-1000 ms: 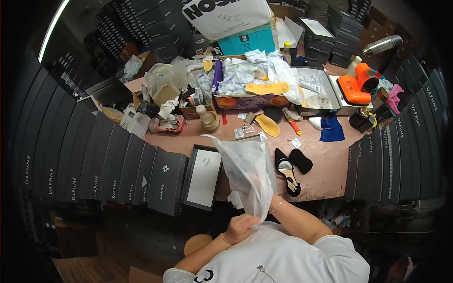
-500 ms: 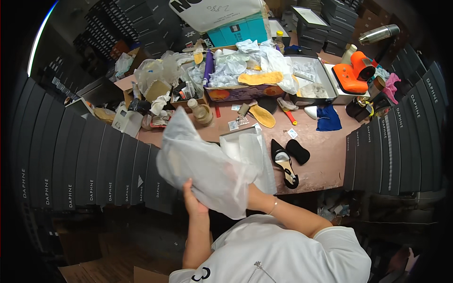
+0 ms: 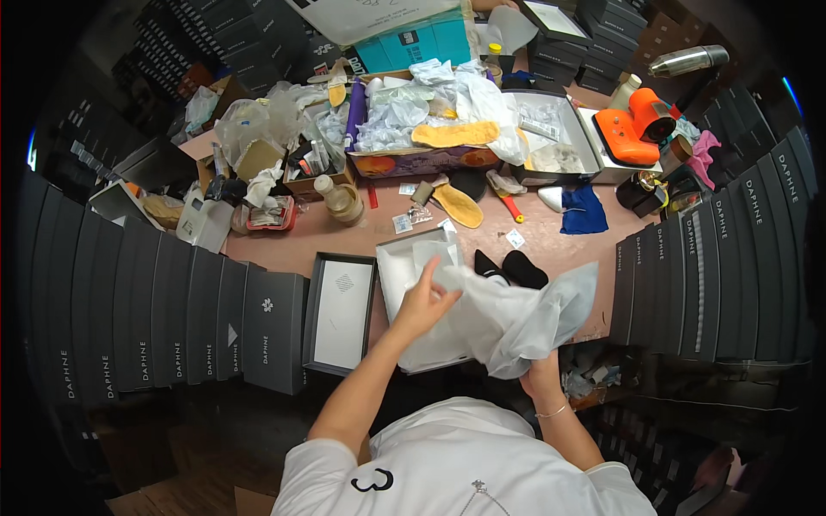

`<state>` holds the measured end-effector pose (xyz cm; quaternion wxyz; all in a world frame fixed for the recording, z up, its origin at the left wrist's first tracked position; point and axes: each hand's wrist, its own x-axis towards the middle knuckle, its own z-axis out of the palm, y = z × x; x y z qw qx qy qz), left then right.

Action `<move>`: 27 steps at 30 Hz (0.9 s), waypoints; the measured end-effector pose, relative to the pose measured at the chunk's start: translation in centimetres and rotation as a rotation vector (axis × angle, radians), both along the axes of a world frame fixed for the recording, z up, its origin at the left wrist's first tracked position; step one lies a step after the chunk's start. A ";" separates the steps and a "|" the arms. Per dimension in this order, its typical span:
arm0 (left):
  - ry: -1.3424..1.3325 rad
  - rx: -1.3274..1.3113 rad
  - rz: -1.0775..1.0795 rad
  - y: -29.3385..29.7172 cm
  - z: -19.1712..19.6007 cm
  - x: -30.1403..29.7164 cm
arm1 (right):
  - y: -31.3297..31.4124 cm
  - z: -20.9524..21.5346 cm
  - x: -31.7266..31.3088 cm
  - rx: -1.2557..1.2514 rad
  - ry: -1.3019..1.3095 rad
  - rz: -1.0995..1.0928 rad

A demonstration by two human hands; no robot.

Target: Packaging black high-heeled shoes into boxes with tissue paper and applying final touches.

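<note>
A thin, translucent white bag [image 3: 533,318] is stretched out to the right over the table's near edge. My right hand [image 3: 542,375] grips its lower edge; the fingers are partly hidden by the crumpled material. At the bag's left end, my left hand [image 3: 423,303] has its fingers apart and holds nothing. Beneath that hand lies an open shoe box [image 3: 391,268] lined with white tissue paper. Behind the bag, the black toe of a shoe [image 3: 488,265] shows, the rest covered. Beside it is a black, rounded flat piece [image 3: 523,271].
A shallow dark tray or lid [image 3: 340,314] with a white inside lies left of the shoe box. Grey shoe boxes [image 3: 274,331] line both sides. A carton of crumpled wrapping [image 3: 422,162], a bottle [image 3: 342,202] and an orange device [image 3: 632,133] stand behind. Another person's hand [image 3: 495,4] shows at the top.
The bag has swung from left to right. My left hand has let go of it and moved over the shoe box. The tray and box are now uncovered, while the shoe is mostly hidden.
</note>
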<state>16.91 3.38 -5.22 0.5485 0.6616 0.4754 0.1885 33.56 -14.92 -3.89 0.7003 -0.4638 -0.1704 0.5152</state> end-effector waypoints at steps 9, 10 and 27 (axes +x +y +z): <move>-0.586 0.130 0.404 10.0 -0.4 -4.8 | 8.0 -0.6 -1.9 0.078 -0.231 0.267; -0.620 0.202 0.460 10.2 2.4 -6.7 | 9.5 -1.4 -3.5 0.135 -0.394 0.326; 0.121 0.385 0.339 -2.4 0.2 -7.3 | 3.1 -9.2 6.9 -0.245 -1.341 0.634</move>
